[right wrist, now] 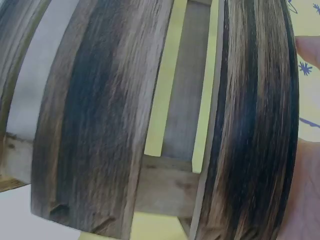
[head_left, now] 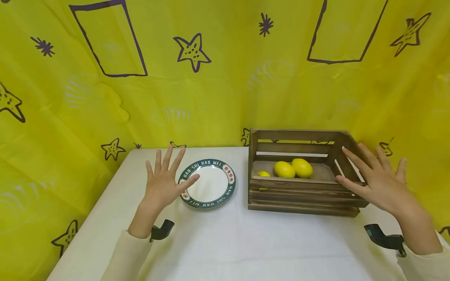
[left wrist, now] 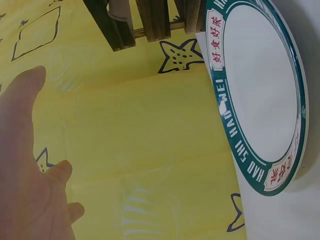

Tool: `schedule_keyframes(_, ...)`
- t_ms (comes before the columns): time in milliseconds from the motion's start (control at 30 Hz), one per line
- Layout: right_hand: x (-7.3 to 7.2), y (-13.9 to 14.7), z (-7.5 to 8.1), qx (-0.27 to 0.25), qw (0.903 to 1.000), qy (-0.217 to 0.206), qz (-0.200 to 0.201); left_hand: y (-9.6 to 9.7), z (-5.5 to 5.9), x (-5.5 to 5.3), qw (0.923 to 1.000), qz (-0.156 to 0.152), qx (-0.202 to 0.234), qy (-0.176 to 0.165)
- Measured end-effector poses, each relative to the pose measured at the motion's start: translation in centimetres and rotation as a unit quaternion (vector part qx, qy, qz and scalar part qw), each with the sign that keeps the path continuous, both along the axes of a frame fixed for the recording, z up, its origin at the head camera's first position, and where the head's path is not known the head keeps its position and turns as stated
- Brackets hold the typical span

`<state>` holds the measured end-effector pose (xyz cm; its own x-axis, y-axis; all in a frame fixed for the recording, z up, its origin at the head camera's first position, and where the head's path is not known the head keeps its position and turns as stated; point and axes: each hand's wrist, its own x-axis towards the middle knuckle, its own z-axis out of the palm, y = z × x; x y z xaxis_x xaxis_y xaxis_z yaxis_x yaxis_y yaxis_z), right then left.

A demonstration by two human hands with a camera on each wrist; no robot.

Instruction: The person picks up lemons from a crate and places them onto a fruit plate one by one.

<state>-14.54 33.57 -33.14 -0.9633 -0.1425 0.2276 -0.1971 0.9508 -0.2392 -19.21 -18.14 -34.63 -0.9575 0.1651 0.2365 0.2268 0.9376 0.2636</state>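
Note:
With fingers spread, my left hand (head_left: 159, 191) is held over the left side of a round plate (head_left: 211, 185), its thumb overlapping the rim in the head view. The plate is white with a green lettered border and red characters. At the right end of a brown slatted wooden crate (head_left: 302, 195) is my right hand (head_left: 381, 185), fingers splayed and holding nothing. Inside the crate lie smooth yellow lemons: one (head_left: 284, 169) beside another (head_left: 302, 168), and a third (head_left: 263, 173) mostly hidden by the front slats. The right wrist view shows the crate's slats (right wrist: 100, 115) up close.
A white-covered table (head_left: 218, 249) carries the plate on the left and the crate on the right. Yellow cloth (head_left: 221, 97) with drawn stars and frames hangs behind and along both sides. Dark wrist mounts (head_left: 162, 230) stick out from both cream sleeves.

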Motion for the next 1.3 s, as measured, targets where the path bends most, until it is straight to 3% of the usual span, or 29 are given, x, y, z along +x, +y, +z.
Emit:
schedule_keyframes(333, 1.1, 0.9, -1.0, -0.019, 0.9960, 0.088, -0.005, 1.4, -0.6, -0.5, 0.9995, -0.025, -0.017, 0.009)
schedule_keyframes(600, 1.8, 1.4, -1.9, -0.059, 0.9922, 0.109, -0.014, 2.4, -1.2, -0.7, 0.9964, -0.066, 0.034, 0.041)
schedule_keyframes(900, 2.6, 1.9, -3.3, -0.155, 0.9803, 0.122, -0.010, 3.8, -2.1, -1.2, 0.9835, -0.122, 0.085, 0.103)
schedule_keyframes(1167, 2.8, 1.6, -4.9, -0.236, 0.9556, 0.177, -0.002, 4.9, -2.7, -1.7, 0.9689, -0.161, 0.117, 0.147)
schedule_keyframes(1300, 2.9, 1.4, -5.5, -0.266, 0.9477, 0.177, 0.004, 5.4, -2.8, -1.7, 0.9579, -0.185, 0.144, 0.166)
